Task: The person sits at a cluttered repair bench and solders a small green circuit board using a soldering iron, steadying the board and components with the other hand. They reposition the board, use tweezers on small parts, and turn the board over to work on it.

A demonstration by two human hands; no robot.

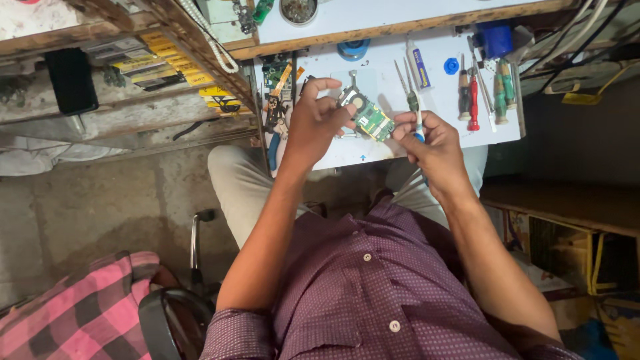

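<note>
While my left hand (313, 123) pinches the green circuit board (371, 120) above the white bench (373, 155), my right hand (430, 143) grips a blue-handled tool (418, 127) just right of it. I judge steadiness matters most: hold the board level, touch lightly.

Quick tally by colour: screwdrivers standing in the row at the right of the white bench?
Red-handled screwdriver: 1
Green-handled screwdrivers: 2
Dark/orange-handled screwdriver: 1
Total: 4

Not counted: the tool in the right hand and the green circuit board held by the left hand.
</note>
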